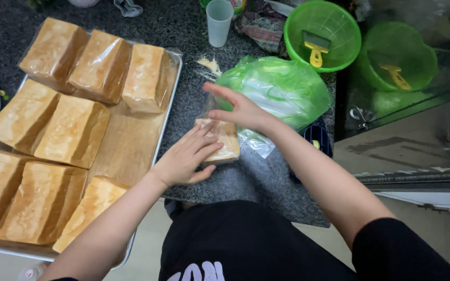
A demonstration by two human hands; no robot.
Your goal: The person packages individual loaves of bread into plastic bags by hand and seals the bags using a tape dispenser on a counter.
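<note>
Bagged bread loaf [220, 139] on the worktop [256, 182] — soft, light, slippery film; left hand [186, 158] presses flat, right hand [240, 110] open-fingered above — best held by its sides.

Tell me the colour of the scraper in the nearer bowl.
Yellow; the scraper lies in the green bowl, clearest in the head view.

bagged bread slice [220, 140], flat, prob. on counter

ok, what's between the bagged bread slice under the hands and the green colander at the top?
Head view: a crumpled green plastic bag lies between the bread slice and the colander.
</note>
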